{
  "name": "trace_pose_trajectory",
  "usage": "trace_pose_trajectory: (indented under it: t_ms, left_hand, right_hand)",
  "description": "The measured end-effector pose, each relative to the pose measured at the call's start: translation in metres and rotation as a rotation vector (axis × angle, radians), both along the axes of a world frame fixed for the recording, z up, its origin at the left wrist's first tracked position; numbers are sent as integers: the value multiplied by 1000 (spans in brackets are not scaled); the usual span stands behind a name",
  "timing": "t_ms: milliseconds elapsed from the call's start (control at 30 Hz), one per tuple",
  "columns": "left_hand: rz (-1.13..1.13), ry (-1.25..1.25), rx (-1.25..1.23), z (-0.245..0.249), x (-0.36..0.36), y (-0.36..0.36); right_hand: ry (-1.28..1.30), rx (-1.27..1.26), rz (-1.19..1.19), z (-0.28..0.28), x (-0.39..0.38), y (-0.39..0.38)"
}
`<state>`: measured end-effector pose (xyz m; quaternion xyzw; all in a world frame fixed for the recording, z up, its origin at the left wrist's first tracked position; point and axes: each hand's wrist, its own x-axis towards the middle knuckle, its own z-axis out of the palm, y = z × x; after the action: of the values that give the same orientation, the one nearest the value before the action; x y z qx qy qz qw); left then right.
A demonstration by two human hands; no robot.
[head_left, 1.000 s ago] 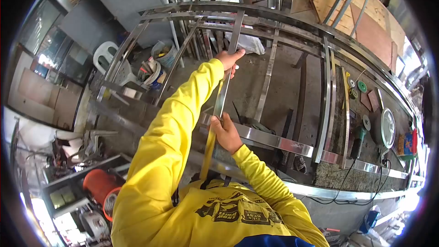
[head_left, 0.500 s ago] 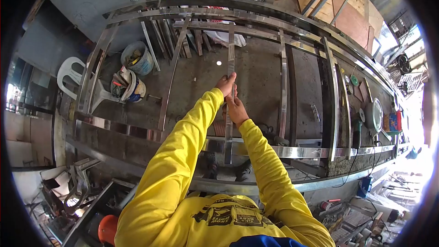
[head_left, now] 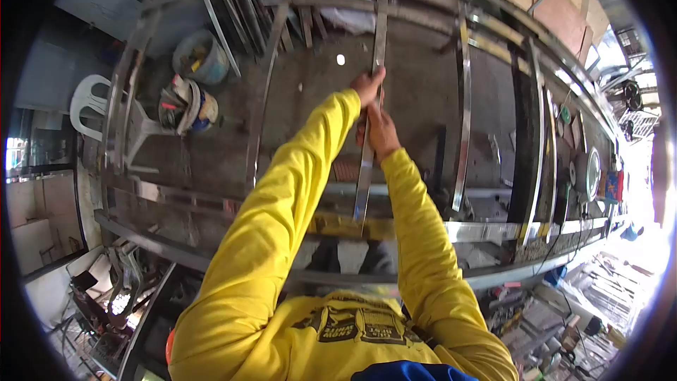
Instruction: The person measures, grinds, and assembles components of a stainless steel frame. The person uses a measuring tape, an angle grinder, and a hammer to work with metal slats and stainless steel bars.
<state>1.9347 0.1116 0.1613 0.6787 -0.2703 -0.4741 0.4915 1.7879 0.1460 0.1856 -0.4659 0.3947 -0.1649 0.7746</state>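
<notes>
My left hand (head_left: 368, 89) is wrapped around a shiny square metal tube (head_left: 381, 25) near its middle. Just below it, my right hand (head_left: 381, 134) grips the same tube, the two hands close together. The tube runs away from me across a large metal frame (head_left: 486, 231), its near end overlapping the near rail in this view. Similar crossbars lie on either side of it, one on the left (head_left: 269, 92) and one on the right (head_left: 463, 120).
At left stand a white plastic chair (head_left: 88, 109), a bucket (head_left: 211, 63) and a smaller tool-filled pail (head_left: 206, 109). Metal lengths (head_left: 240, 21) lean behind the frame. An angle grinder (head_left: 564, 194) and a round white-rimmed object (head_left: 593, 173) sit at right.
Both hands, still on the tube, have moved up and to the right in view. The tube slants more, and its near end reaches less far past the near rail. The whole view has shifted too.
</notes>
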Motion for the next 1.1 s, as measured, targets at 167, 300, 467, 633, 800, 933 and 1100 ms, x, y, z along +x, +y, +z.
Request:
trace_pose_trajectory:
  t_ms: [167, 300, 467, 633, 800, 933, 1100]
  left_hand:
    - [-1, 84, -81, 10, -28, 73]
    - [122, 374, 34, 2, -86, 155]
    - [-85, 570, -96, 17, -112, 175]
    - [49, 543, -152, -2, -127, 159]
    - [94, 534, -113, 19, -129, 159]
    - [114, 513, -127, 21, -127, 157]
    - [182, 331, -141, 7, -133, 149]
  right_hand:
    - [-21, -96, 24, 7, -2, 0]
    - [89, -265, -62, 5, 1, 4]
    - [104, -58, -31, 12, 1, 2]
    - [115, -62, -4, 6, 2, -8]
    - [125, -28, -16, 12, 3, -10]
    - [204, -97, -114, 19, 1, -1]
    - [274, -158, -51, 30, -79, 60]
